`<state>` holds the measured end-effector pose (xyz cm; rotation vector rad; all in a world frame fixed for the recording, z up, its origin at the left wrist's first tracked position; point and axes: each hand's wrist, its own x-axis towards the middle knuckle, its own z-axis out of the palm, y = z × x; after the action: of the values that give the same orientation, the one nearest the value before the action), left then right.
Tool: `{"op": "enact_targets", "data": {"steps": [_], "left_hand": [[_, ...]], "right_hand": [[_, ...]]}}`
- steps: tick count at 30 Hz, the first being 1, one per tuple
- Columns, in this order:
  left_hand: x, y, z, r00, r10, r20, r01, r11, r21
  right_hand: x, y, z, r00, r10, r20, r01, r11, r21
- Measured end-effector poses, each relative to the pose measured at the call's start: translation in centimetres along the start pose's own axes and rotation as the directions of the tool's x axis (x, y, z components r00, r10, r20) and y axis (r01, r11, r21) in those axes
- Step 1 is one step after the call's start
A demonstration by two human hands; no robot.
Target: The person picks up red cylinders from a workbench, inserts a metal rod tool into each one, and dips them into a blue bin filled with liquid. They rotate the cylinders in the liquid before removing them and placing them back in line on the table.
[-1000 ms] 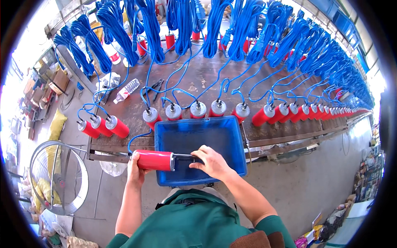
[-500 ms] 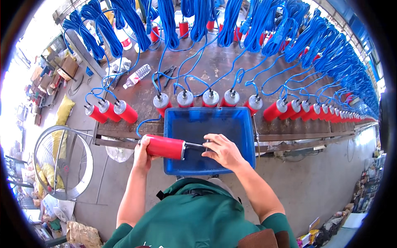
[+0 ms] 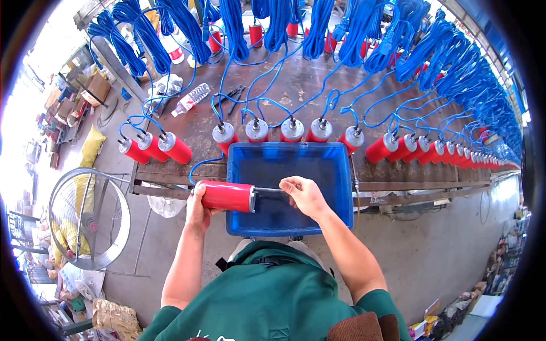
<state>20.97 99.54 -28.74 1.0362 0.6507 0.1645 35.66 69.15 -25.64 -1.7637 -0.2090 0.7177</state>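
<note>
A red cylinder (image 3: 228,196) with a grey metal end lies level over the left side of a blue plastic tub (image 3: 346,190). My left hand (image 3: 197,211) is wrapped round its left end, where a blue cable (image 3: 199,163) comes up and runs to the table. From its right end sticks out a thin metal rod (image 3: 268,190). At the rod's far tip, my right hand (image 3: 305,196) is closed with the fingertips in a pinch. Whether the rod is part of the cylinder or a separate tool, I cannot tell.
Several red cylinders (image 3: 291,130) with blue cables stand along the edge of a brown table (image 3: 335,108). Coiled blue cables (image 3: 277,28) hang above. A clear bottle (image 3: 191,99) and dark pliers (image 3: 232,100) lie on the table. A round fan (image 3: 90,219) stands at the left.
My right hand has gone from spread fingers along the rod to a closed pinch at its tip. My left hand keeps hold of the red cylinder, nearly in place.
</note>
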Motion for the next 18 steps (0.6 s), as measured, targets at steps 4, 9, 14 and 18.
{"op": "enact_targets", "data": {"steps": [4,9,14,18], "left_hand": [[0.6,-0.4,-0.5,1.000,0.005,0.005,-0.005,1.000,0.029],[-0.4,-0.1,-0.2,0.999,0.034,-0.025,-0.034,0.999,0.013],[-0.9,0.1,0.7,0.998,0.064,-0.028,-0.063,0.997,0.037],[-0.6,0.0,-0.1,1.000,0.014,0.014,-0.015,0.998,0.065]], "right_hand": [[1.2,0.9,-0.2,0.999,-0.008,0.053,0.003,0.995,0.099],[-0.9,-0.3,-2.1,0.965,-0.207,-0.164,0.210,0.978,0.002],[0.7,7.4,-13.8,0.554,-0.375,-0.743,0.073,0.911,-0.405],[2.9,14.8,-18.6,0.702,-0.186,-0.688,-0.347,0.754,-0.558]]}}
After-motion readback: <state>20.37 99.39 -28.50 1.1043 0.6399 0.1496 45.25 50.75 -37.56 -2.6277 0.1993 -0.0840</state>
